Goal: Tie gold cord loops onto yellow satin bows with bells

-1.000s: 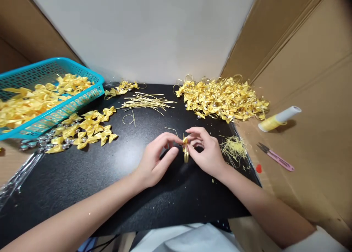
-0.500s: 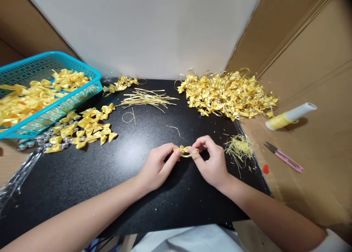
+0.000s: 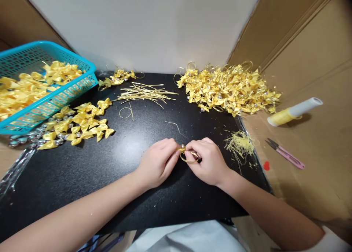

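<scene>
Between my hands, just above the black table (image 3: 115,204), is a yellow ribbon bow (image 3: 182,149) with a small silver bell (image 3: 183,146) and a loop of gold cord (image 3: 189,161). My left hand (image 3: 159,162) pinches the bow's left side between thumb and fingers. From the other side my right hand (image 3: 209,162) closes on the bow, its fingers curled at the cord loop. The fingers hide most of the ribbon. A thin loose thread (image 3: 174,126) lies on the table just beyond the hands.
A turquoise basket (image 3: 68,85) of yellow bows stands at left, with belled bows (image 3: 82,123) before it. Cut gold cords (image 3: 145,93) lie mid-back. Finished-looking looped bows (image 3: 228,88) are heaped back right. Thread scraps (image 3: 240,145), pink snips (image 3: 288,156) and a thread tube (image 3: 294,112) are right.
Both hands have drawn closer together and rolled over the bow, covering more of its ribbon. The cord loop now hangs toward me, below the bell. The view has shifted slightly.
</scene>
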